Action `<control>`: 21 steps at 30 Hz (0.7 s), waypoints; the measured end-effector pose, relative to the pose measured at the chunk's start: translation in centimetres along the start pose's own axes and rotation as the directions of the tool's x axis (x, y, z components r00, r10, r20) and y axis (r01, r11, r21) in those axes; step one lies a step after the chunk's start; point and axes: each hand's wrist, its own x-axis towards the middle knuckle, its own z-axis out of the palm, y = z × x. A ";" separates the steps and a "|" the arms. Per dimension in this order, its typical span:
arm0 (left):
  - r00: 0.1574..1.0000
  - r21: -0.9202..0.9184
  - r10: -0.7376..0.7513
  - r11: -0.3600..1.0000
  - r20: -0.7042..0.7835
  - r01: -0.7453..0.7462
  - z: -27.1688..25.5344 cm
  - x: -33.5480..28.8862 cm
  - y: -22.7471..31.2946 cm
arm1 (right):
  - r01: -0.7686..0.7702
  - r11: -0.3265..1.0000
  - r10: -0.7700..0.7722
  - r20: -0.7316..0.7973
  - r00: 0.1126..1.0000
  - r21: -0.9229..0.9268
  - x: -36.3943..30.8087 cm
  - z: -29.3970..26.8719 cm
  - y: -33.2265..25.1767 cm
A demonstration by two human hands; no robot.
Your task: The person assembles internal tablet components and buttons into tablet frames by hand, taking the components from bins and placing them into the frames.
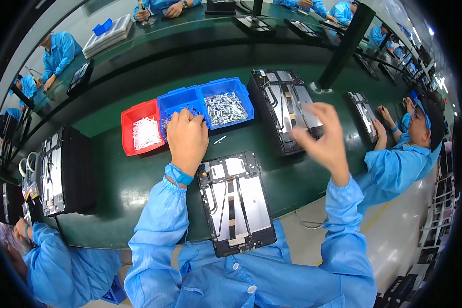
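My left hand (187,139), with a blue band at the wrist, is over the middle blue bin (177,95) of small parts. Its fingers are curled together, and their tips and anything in them are hidden. My right hand (326,139) is raised with thumb and fingers apart, holding nothing, in front of a stack of opened tablets (281,105). Between my forearms, one opened tablet (251,203) lies at the table's near edge, its metal plates and black cables showing. A few small white pieces (219,139) lie on the table beyond it.
A red bin (138,109) holds white pieces; another blue bin (226,85) holds silvery ones. A tall stack of tablets (54,172) stands at the left. A dark post (346,49) rises at the back right. Co-workers in blue sit on both sides, one at the right (400,164).
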 end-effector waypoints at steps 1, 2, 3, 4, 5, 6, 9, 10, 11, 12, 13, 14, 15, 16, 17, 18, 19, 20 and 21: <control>1.000 0.004 0.004 1.000 -0.008 -0.004 0.0 0.1 0.1 | 0.038 0.994 -0.036 0.023 0.999 -0.103 -0.9 0.4 -1.5; 1.000 0.009 0.006 1.000 -0.019 -0.006 0.0 0.2 0.1 | 0.081 0.976 -0.072 0.049 0.996 -0.204 -1.5 0.7 -2.6; 1.000 0.011 0.007 1.000 -0.021 -0.006 0.0 0.3 0.0 | 0.082 0.976 -0.074 0.048 0.996 -0.203 -1.8 1.2 -2.6; 0.998 0.023 0.024 0.999 -0.058 -0.023 0.1 0.3 -0.1 | 0.098 0.970 -0.090 0.046 0.995 -0.224 -2.4 2.1 -2.3; 0.995 0.035 0.041 0.999 -0.094 -0.038 0.0 0.4 -0.3 | 0.114 0.963 -0.106 0.045 0.993 -0.245 -2.7 2.6 -2.1; 0.995 0.039 0.040 0.999 -0.093 -0.037 -0.1 0.4 -0.3 | 0.115 0.964 -0.107 0.046 0.993 -0.240 -2.8 2.5 -2.0; 0.979 -0.084 -0.032 0.996 -0.202 0.015 -0.6 0.6 -1.3 | 0.106 0.969 -0.109 -0.003 0.994 -0.223 -2.8 2.2 -1.6; 0.979 -0.076 -0.034 0.997 -0.200 0.019 -0.3 0.6 -1.7 | 0.108 0.970 -0.111 0.000 0.994 -0.216 -2.8 2.3 -1.9; 0.966 -0.190 -0.134 0.978 -0.223 0.092 -0.1 0.7 -1.9 | 0.104 0.975 -0.112 -0.028 0.993 -0.198 -3.1 2.4 -2.3; 0.944 -0.302 -0.234 0.940 -0.234 0.158 0.0 0.7 -2.3 | 0.100 0.979 -0.111 -0.056 0.992 -0.179 -3.3 2.4 -2.8; 0.933 -0.348 -0.249 0.925 -0.261 0.149 -0.4 0.8 -2.4 | 0.100 0.985 -0.111 -0.073 0.991 -0.137 -3.6 2.3 -3.7; 0.935 -0.341 -0.248 0.927 -0.252 0.154 -0.8 0.7 -2.4 | 0.092 0.987 -0.102 -0.070 0.992 -0.129 -3.6 2.3 -4.4; 0.910 -0.507 -0.343 0.841 -0.231 0.188 -1.3 0.6 -2.5 | 0.124 0.991 -0.127 -0.065 0.990 -0.050 -3.6 2.3 -5.2; 0.883 -0.656 -0.429 0.725 -0.191 0.210 -1.6 0.6 -2.4 | 0.152 0.988 -0.150 -0.068 0.986 0.027 -3.5 2.3 -5.9; 0.885 -0.744 -0.451 0.630 -0.114 0.225 -2.2 0.2 -2.4 | 0.163 0.981 -0.157 -0.061 0.986 0.106 -3.4 2.6 -6.8; 0.889 -0.737 -0.445 0.635 -0.103 0.232 -2.9 -0.6 -2.1 | 0.177 0.966 -0.174 -0.034 0.984 0.189 -3.2 3.0 -7.4; 0.890 -0.769 -0.456 0.566 0.006 0.296 -3.9 -1.2 -0.9 | 0.147 0.939 -0.160 0.016 0.987 0.311 -3.1 3.6 -7.5; 0.879 -0.787 -0.463 0.498 0.113 0.364 -5.1 -2.2 0.0 | 0.112 0.894 -0.156 0.067 0.985 0.434 -3.0 4.3 -7.9; 0.878 -0.796 -0.442 0.456 0.185 0.398 -5.9 -3.6 0.8 | 0.061 0.858 -0.152 0.138 0.979 0.510 -2.8 4.7 -8.6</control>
